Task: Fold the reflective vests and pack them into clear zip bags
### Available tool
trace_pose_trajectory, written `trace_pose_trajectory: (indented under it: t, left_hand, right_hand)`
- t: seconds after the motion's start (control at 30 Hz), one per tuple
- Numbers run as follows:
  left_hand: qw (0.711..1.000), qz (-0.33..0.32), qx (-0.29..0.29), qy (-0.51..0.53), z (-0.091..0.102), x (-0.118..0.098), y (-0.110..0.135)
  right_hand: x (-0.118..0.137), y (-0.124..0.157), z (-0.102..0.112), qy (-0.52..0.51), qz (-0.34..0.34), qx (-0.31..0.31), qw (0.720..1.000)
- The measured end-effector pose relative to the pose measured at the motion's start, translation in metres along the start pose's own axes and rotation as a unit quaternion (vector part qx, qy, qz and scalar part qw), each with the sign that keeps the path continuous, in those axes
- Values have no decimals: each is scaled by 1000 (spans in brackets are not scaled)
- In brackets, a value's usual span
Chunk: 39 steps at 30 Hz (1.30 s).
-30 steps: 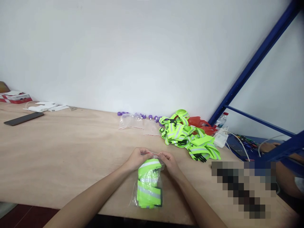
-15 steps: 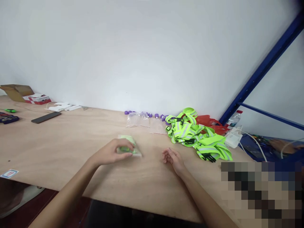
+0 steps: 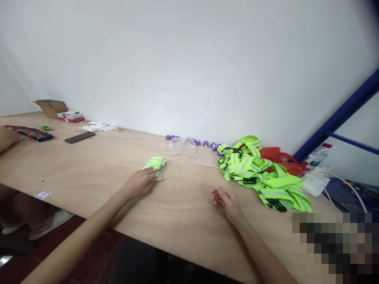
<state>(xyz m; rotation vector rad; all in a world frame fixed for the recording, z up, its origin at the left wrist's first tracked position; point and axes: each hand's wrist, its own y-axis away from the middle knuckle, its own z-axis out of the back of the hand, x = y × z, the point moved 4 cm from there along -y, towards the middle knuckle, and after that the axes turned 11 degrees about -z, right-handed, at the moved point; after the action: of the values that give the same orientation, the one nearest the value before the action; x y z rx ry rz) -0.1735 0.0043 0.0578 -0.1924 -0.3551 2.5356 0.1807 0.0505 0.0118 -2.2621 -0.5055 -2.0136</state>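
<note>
Now, line by line, what I see from above my own hands:

Left hand: my left hand (image 3: 141, 182) lies stretched out on the counter (image 3: 89, 169), fingers loose, their tips resting on the near end of the bagged vest — touching it rather than gripping it.

Bagged vest: the bagged vest (image 3: 154, 163) is a folded neon-yellow strip with grey reflective bands inside a clear sleeve; it lies flat on the wood just beyond my left fingertips, left of the middle of the counter.

Right hand: my right hand (image 3: 226, 201) rests on the counter near the front, fingers half curled and relaxed, palm turned a little inward — it has nothing in it and touches nothing but the wood.

Gap between hands: my two hands sit well apart, with bare wood between them.

Vest pile: a loose vest pile (image 3: 260, 177) of the same neon-yellow straps with black buckles sprawls beyond my right hand, towards the wall.

Clear bags: a few clear bags (image 3: 192, 152) lie flat between the bagged vest and the vest pile, close to the wall.

Purple caps: small purple caps (image 3: 204, 143) stand in a row right behind those bags.

Red bag: a crumpled red bag (image 3: 280, 157) lies behind the pile.

Phone: a dark phone (image 3: 79, 137) lies far off to my left.

Cardboard box: an open cardboard box (image 3: 53, 107) sits at the far left against the wall.
</note>
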Motion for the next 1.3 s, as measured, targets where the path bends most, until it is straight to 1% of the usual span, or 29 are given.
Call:
trace_pose_trajectory:
  t: [0.03, 0.13, 0.23, 0.3, 0.37, 0.53, 0.7, 0.87, 0.97, 1.1, 1.2, 1.3]
  left_hand:
    - [1000, 27, 10, -12, -1, 10, -2]
    - [988, 139, 33, -58, -4, 41, -10]
    - [979, 192, 41, -63, -10, 68, -27]
    - [975, 209, 43, -59, -16, 83, -41]
    - [975, 212, 42, -56, -23, 97, -55]
    - [980, 192, 34, -50, -42, 119, -80]
    - [988, 148, 32, -37, -55, 128, -85]
    - [990, 134, 38, -20, -57, 129, -75]
    - [987, 149, 52, -20, -59, 121, -65]
    - [978, 193, 74, -27, -64, 108, -54]
    - [973, 212, 87, -28, -68, 103, -54]
    - [970, 222, 92, -28, -68, 106, -59]
  right_hand:
    - [-1, -1, 0, 3, -1, 0, 1000]
    - [-3, -2, 2, 18, 2, -6, 1000]
    - [-4, -3, 3, 38, 6, -10, 999]
    - [-5, -4, 4, 48, 6, -11, 999]
    - [-4, -3, 4, 56, 7, -14, 998]
    - [-2, -2, 4, 78, 9, -19, 997]
    - [0, -2, 4, 96, 6, -22, 995]
    - [3, -1, 2, 100, 5, -23, 995]
    - [2, -1, 2, 108, 1, -23, 994]
    - [-1, -2, 3, 117, 1, -19, 993]
    - [-2, -2, 4, 114, 1, -18, 993]
    - [-2, -1, 2, 111, 1, -13, 994]
